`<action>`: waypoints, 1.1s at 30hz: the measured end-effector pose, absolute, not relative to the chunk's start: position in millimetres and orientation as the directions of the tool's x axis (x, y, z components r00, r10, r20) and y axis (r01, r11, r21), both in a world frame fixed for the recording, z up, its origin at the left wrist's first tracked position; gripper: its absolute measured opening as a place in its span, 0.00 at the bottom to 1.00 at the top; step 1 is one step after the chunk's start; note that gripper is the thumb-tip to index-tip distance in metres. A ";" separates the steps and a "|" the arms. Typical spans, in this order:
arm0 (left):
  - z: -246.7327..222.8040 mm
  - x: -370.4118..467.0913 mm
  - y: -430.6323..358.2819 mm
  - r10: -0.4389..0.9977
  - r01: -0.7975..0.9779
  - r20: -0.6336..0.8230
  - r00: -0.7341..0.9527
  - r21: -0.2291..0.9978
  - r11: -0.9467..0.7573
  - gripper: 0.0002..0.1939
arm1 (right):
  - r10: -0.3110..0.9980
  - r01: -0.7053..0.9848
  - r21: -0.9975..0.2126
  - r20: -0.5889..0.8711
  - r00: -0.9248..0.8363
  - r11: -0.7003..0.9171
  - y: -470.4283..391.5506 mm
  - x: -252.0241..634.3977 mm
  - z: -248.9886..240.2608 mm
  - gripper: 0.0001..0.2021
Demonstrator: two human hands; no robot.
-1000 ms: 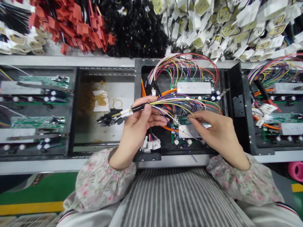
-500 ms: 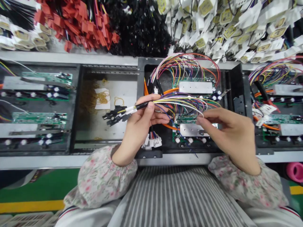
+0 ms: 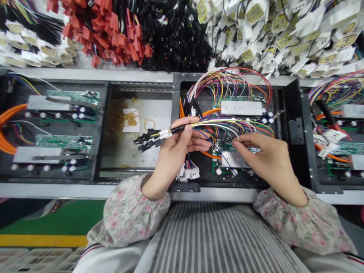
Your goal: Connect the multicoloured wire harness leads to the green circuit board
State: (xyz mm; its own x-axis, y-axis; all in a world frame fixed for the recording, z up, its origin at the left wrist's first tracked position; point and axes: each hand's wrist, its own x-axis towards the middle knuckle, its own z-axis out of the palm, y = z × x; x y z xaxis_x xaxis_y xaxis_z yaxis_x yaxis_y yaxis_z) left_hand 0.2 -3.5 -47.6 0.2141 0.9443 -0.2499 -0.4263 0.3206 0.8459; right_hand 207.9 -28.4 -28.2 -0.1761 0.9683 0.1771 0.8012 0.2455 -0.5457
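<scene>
Left hand: my left hand (image 3: 176,151) is clenched around the wire bundle (image 3: 216,127), black plugs (image 3: 146,140) jutting toward 9 o'clock.
Right hand: my right hand (image 3: 267,159) pinches one wire.
Bundle: above the circuit board (image 3: 239,159), in the black tray (image 3: 290,129).

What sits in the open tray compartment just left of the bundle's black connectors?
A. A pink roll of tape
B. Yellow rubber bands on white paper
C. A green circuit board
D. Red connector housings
B: the compartment behind the black connectors that stick out from the left hand holds loose yellow rubber bands, some lying on a white slip of paper.
</scene>
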 end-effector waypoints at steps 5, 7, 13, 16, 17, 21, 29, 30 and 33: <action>-47.2 0.7 -3.7 0.939 -0.453 -0.253 0.231 0.827 0.334 0.12 | 0.947 0.809 -0.495 0.214 -0.240 0.317 -25.8 207.7 -30.5 0.04; -47.5 0.9 -4.0 0.938 -0.465 -0.254 0.237 0.818 0.339 0.12 | 0.942 0.809 -0.485 0.205 -0.265 0.333 -25.6 207.0 -31.5 0.05; -48.0 0.9 -4.6 0.938 -0.464 -0.251 0.238 0.819 0.337 0.12 | 0.933 0.860 -0.381 0.253 -0.256 0.340 -26.7 208.5 -34.6 0.07; -48.0 0.8 -4.5 0.941 -0.466 -0.241 0.236 0.822 0.327 0.12 | 0.930 0.869 -0.352 0.246 -0.273 0.348 -29.3 212.8 -29.2 0.08; -47.8 0.8 -4.6 0.941 -0.464 -0.244 0.235 0.823 0.329 0.12 | 0.933 0.870 -0.355 0.235 -0.271 0.342 -31.0 213.5 -26.3 0.09; -46.1 1.4 -4.8 0.933 -0.452 -0.270 0.237 0.820 0.352 0.13 | 0.939 0.819 -0.460 0.199 -0.281 0.343 -41.0 208.4 -19.6 0.09; -48.6 -3.1 -6.1 0.946 -0.257 -0.233 0.225 0.922 0.289 0.12 | 0.940 0.838 -0.428 0.182 -0.288 0.339 -44.9 229.6 -18.2 0.11; -47.6 -5.4 -7.9 0.960 -0.150 -0.198 0.197 0.962 0.229 0.11 | 0.960 0.873 -0.403 0.160 -0.229 0.276 -45.6 236.5 -13.9 0.12; -41.3 -13.3 -13.9 0.978 0.390 0.049 0.203 0.912 -0.126 0.12 | 0.988 0.888 -0.458 0.151 0.022 0.050 -49.7 247.1 -4.3 0.08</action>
